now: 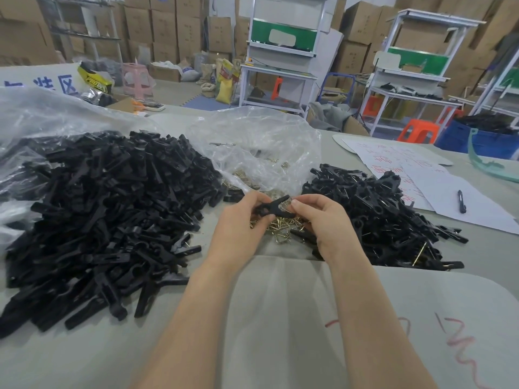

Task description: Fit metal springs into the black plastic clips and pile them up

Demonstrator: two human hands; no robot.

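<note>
Both hands were clamped on one clip (273, 209), left hand (241, 220) gripping, right hand (317, 217) pinching a spring (289, 204) that could slip and fly off.

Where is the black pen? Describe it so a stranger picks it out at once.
Start at the grey cloth-covered table and look to its right side, past the smaller heap of black plastic clips, to the white paper sheets with red handwriting. The slim black pen lies alone on the nearest sheet. Unlike the clips, it is one straight stick on bare white paper.
</note>
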